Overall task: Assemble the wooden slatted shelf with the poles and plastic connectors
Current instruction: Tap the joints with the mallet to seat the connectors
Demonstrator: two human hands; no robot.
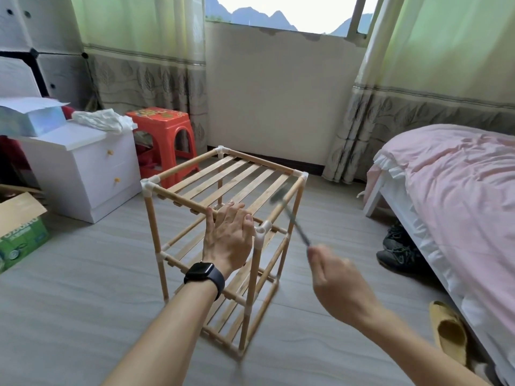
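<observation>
Right hand (334, 285), fingers clamped on a blurred hammer (292, 218), may miss the connector (263, 231) and strike left hand (228, 235), lying flat-fingered on the shelf (181, 167).

A three-tier shelf (223, 179) of pale wooden slats, round wooden poles (152, 218) and white plastic corner connectors (262, 232) stands upright on the floor (83, 274), left of the pink bed (446, 190).
</observation>
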